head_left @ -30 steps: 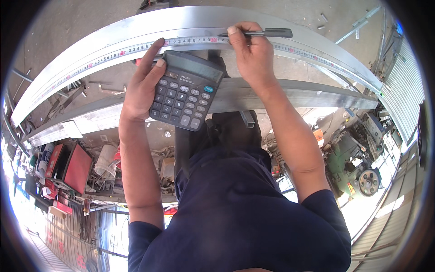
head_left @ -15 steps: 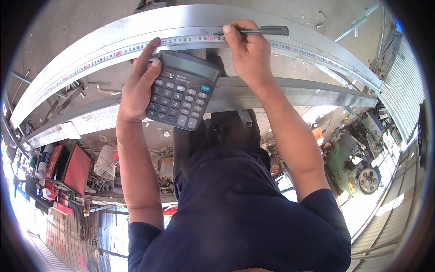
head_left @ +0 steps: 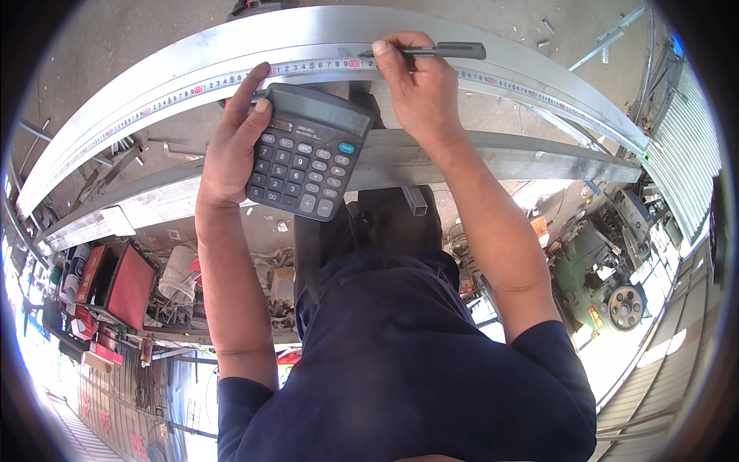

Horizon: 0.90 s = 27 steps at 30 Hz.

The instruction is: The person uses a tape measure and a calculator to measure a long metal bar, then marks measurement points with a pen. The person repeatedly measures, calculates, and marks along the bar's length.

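My left hand [head_left: 233, 150] grips a dark grey calculator [head_left: 302, 158] by its left edge, the thumb on its top corner. The index finger of that hand reaches up to a tape measure [head_left: 327, 65]. The tape lies stretched along a long, pale metal beam [head_left: 231, 48]. Pinched in my right hand [head_left: 423, 85] is a black marker [head_left: 459, 51], its tip pointing left, close to the tape's upper edge. Whether the tip touches the metal I cannot tell. The right hand rests over part of the tape and hides it.
A second long metal bar [head_left: 493, 158] runs across, nearer to me. A short square tube [head_left: 416, 201] sticks out below it. Lower left are a red box [head_left: 129, 289] and a white bucket [head_left: 178, 271]. At right stands a green machine with a wheel [head_left: 625, 308].
My right hand with the marker has shifted very slightly left. The calculator has moved a touch left and down; both holds are the same.
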Tool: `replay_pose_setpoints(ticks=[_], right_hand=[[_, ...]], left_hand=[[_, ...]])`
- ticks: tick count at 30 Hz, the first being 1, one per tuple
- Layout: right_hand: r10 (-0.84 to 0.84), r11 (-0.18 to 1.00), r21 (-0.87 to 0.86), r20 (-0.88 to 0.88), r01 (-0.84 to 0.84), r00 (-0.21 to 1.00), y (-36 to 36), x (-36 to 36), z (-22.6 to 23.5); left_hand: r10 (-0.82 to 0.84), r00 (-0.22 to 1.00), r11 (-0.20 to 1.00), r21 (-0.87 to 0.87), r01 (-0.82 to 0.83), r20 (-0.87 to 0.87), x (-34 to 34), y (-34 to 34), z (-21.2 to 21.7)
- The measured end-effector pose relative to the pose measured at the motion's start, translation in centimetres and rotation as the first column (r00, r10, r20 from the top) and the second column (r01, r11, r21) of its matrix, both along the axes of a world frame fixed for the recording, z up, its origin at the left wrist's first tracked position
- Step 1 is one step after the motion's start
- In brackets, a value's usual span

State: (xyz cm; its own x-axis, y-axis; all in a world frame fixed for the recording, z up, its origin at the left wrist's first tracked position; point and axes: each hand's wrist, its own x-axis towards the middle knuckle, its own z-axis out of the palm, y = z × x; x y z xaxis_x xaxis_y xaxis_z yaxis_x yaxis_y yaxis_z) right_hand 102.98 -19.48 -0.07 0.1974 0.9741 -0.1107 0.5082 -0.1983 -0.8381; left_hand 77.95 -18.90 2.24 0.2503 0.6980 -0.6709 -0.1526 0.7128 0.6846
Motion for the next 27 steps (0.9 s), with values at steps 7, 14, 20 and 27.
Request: replay_pose_setpoints(ticks=[7, 14, 20, 27], right_hand=[[0.005, 1.000, 0.019, -0.001, -0.005, 1.000, 0.03, -0.11, 0.00], [0.013, 1.000, 0.016, 0.010, -0.013, 1.000, 0.03, -0.13, 0.06], [0.011, 1.000, 0.014, 0.008, -0.011, 1.000, 0.02, -0.18, -0.03], [0.015, 1.000, 0.009, 0.018, -0.015, 1.000, 0.06, -0.18, 0.05]], left_hand=[[-0.017, 0.997, 0.999, -0.046, 0.020, 0.079, -0.34, -0.02, 0.11], [0.001, 0.999, 1.000, -0.016, 0.000, 0.052, -0.10, -0.05, -0.03], [-0.003, 0.999, 1.000, -0.027, 0.004, 0.038, -0.18, -0.03, 0.15], [0.011, 0.999, 0.999, -0.037, -0.009, 0.052, -0.11, -0.01, 0.13]])
